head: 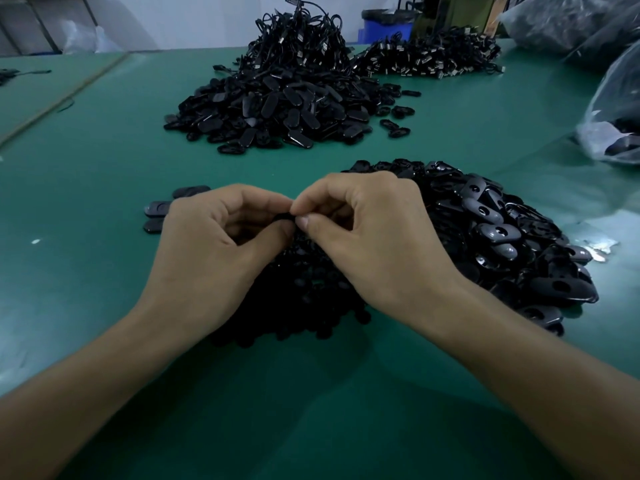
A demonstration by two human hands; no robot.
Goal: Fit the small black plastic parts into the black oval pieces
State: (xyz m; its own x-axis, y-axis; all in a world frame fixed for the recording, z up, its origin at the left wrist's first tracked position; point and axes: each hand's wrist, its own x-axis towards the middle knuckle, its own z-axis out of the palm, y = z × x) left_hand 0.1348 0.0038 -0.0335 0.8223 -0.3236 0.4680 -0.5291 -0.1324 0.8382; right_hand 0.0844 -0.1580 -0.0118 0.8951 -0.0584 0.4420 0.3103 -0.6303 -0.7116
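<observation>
Clamped together at the fingertips, your left grip (214, 251) and your right grip (374, 244) meet over a black piece (285, 216). Your left fingers curl round it from one side, and your right thumb and forefinger pinch it from the other. Only a sliver of it shows between them, so you cannot tell whether it is an oval, a small part, or both.

Now sweep from your left. Three flat ovals (157, 208) lie on the green bench (104, 161), just beside your left knuckles and partly hidden by them. Under both wrists sits a dark heap of small parts (304, 296), spreading toward you; the piece you hold hovers right above it.

Straight ahead, well apart from your hands, a big far pile of ovals (273, 109) covers the middle of the bench, with a few strays scattered at its right edge. Behind it, a tangle of black cables (301, 43) rises higher. To the right of that lies a lower second cable heap (433, 58), and a blue bin (384, 29) stands behind them.

Right of your right grip, touching the small parts, a broad near pile of oval pieces (512, 244) shows holes in many of its faces. At the far right edge, clear plastic bags (616, 109) hold more dark pieces.
</observation>
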